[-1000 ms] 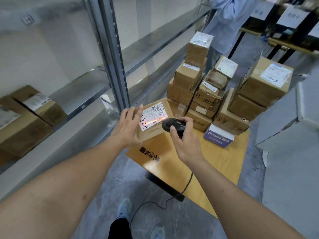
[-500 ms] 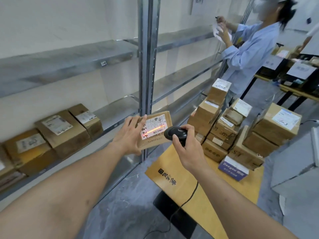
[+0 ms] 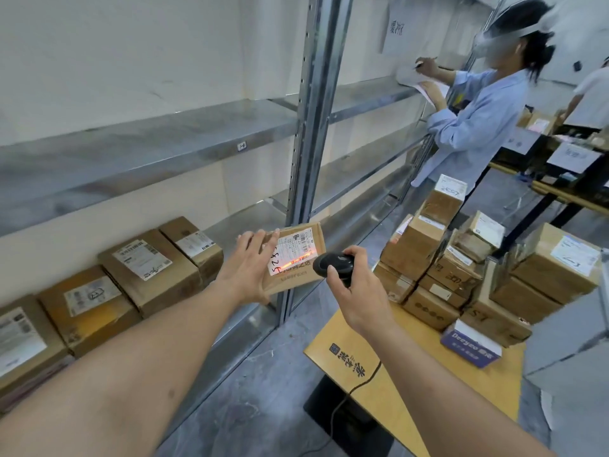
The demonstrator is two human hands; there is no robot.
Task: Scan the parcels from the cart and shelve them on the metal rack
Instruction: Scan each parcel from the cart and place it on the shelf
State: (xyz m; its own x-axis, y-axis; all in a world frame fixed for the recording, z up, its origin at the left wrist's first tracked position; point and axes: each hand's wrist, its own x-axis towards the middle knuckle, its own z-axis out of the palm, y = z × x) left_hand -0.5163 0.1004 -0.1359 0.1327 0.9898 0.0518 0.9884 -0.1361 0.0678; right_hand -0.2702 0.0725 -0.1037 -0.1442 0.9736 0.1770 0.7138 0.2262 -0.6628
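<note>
The lower shelf (image 3: 244,222) lies bare between the row of shelved boxes (image 3: 155,262) at 9 o'clock and the upright post (image 3: 309,133) at 12 o'clock, leaving room there for a hand. The middle shelf (image 3: 158,146) above is open along its length. At 3 o'clock, stacked parcels (image 3: 438,258) crowd the far end of the cart (image 3: 389,380); its near end is bare. A person in a blue shirt (image 3: 478,127) blocks the rack at 1 o'clock.

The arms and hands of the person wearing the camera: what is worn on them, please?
Nothing shows on them. Both forearms are bare up to the frame edge, with no sleeves. The left hand and the right hand have no gloves, and no watch, ring or bracelet is visible.
</note>
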